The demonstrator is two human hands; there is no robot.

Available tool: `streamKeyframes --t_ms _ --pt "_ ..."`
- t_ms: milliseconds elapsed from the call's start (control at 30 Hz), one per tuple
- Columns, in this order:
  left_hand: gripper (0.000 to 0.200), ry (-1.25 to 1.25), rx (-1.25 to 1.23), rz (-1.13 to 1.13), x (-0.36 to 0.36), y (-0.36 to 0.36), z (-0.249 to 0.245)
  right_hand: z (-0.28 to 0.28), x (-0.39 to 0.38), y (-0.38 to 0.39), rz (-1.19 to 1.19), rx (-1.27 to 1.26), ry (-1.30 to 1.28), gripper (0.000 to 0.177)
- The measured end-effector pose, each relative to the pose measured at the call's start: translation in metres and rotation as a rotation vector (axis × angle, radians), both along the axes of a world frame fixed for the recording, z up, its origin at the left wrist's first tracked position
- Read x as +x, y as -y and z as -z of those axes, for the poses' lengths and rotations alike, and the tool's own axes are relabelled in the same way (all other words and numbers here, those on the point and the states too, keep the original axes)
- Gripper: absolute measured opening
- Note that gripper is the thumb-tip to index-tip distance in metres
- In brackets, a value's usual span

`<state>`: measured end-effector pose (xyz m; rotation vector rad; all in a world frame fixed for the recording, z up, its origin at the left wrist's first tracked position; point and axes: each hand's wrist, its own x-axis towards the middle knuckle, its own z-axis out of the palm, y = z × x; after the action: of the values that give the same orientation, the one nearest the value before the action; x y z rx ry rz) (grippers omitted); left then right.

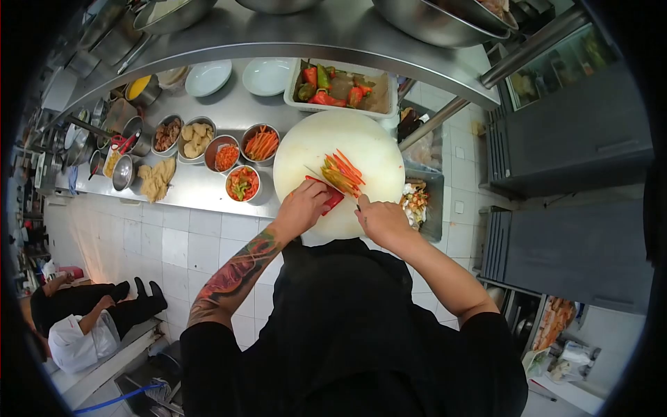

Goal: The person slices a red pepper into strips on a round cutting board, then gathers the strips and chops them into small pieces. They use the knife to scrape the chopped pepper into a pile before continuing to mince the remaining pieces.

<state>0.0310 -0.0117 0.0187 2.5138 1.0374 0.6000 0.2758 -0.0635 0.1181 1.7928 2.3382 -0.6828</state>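
On a round white cutting board (299,149) lies a small heap of red, orange and yellow-green pepper strips (339,171). My left hand (304,207) has its fingers bent over a flat piece of red pepper (332,199), pressing it to the board. My right hand (383,221) is closed round the handle of a knife (338,185). Its thin blade points away to the left, between the strips and the red piece. The handle is mostly hidden in my fist.
Behind the board stands a tray of whole peppers (326,99). To the left are bowls of carrot strips (262,144) and chopped peppers (242,183). A steel shelf (292,40) overhangs the table. A bin of scraps (415,201) is at the right. Someone in white (80,340) sits lower left.
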Motion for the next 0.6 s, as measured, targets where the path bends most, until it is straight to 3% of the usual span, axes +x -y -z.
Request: streamKeyframes --t_ms 167,300,467,567,600 --pt "0.032 0.032 -0.101 0.019 -0.005 -0.002 -0.01 -0.038 -0.002 0.012 -0.02 -0.022 -0.004 0.026" --pt "0.033 0.077 -0.135 0.036 -0.01 -0.006 -0.002 0.008 -0.007 -0.006 0.003 0.008 -0.013 0.025" --pt "0.032 0.139 -0.127 0.016 -0.014 -0.006 0.004 -0.036 -0.012 -0.004 0.006 -0.05 -0.01 0.027" --pt "0.031 0.163 -0.132 0.004 -0.014 -0.003 0.007 0.015 -0.016 -0.012 0.037 -0.049 -0.028 0.028" --pt "0.031 0.174 -0.125 -0.006 -0.014 -0.004 0.006 0.01 -0.015 -0.017 0.029 -0.047 -0.024 0.028"
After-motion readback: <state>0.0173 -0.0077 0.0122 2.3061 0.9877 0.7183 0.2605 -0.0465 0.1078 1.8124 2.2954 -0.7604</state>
